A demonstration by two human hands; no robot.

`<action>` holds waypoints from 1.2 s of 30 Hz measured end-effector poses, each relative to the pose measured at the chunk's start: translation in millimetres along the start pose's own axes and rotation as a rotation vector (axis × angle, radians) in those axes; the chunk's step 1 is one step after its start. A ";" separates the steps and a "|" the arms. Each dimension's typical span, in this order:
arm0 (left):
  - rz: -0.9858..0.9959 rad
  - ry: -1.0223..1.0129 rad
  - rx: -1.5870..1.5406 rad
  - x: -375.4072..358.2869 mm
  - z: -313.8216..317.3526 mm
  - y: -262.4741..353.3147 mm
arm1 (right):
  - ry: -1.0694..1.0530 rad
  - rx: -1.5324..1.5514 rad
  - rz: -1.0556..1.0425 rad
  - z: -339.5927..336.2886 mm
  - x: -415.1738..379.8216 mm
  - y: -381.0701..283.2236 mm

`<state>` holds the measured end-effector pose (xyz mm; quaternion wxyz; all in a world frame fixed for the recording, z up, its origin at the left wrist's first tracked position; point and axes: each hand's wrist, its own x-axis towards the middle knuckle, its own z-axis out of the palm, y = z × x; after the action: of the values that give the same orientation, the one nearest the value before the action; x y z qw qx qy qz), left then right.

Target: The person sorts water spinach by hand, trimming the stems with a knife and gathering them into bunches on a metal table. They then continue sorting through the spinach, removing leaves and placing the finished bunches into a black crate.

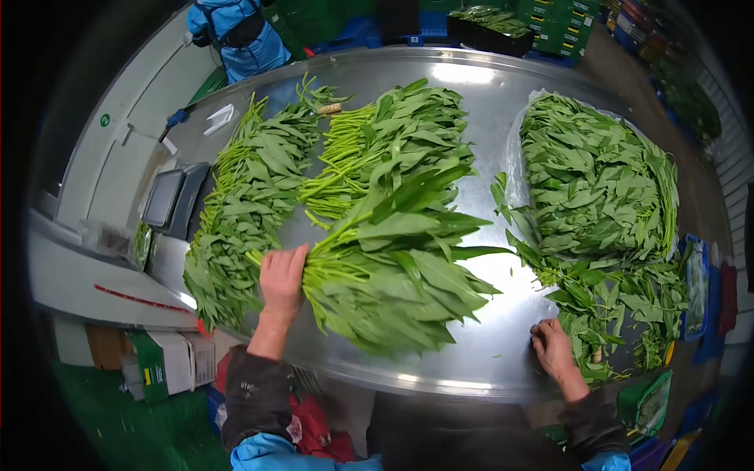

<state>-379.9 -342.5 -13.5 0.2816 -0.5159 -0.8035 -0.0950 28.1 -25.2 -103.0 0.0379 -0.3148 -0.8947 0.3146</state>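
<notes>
Fingers (292, 263) of the left hand (279, 289) are wrapped around the stems of a leafy green bunch (400, 275), whose leaves fan out to the right above the metal counter (487, 345). Curled inward, the fingers of the right hand (556, 351) are low at the near side, just beside loose greens (620, 306); whether they pinch anything, I cannot tell. Behind the held bunch, and partly hidden by it, is a pile of greens (416, 125) with its stems pointing left. Farther left, a long row of greens (255, 184) runs from the far side toward the near edge, beside a grey tray-like device (163, 196). To the right, a large heap (593, 177) rests on clear plastic (515, 161). Beyond the far left edge is a person in blue (253, 47)
</notes>
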 end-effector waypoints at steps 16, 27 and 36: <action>0.010 -0.524 -0.179 -9.0 137.4 -58.3 | 0.541 -0.079 0.322 63.4 15.6 -5.0; -0.076 -0.362 0.222 41.1 201.1 -66.5 | 0.592 -0.152 0.354 71.0 21.7 7.2; -0.076 -0.382 -0.002 65.1 218.4 -99.7 | 0.626 -0.174 0.319 71.7 17.7 10.1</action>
<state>-565.4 -240.1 -143.8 0.1196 -0.4943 -0.8610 -0.0067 0.3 -47.4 -168.6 0.2338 -0.5336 -0.8027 0.1277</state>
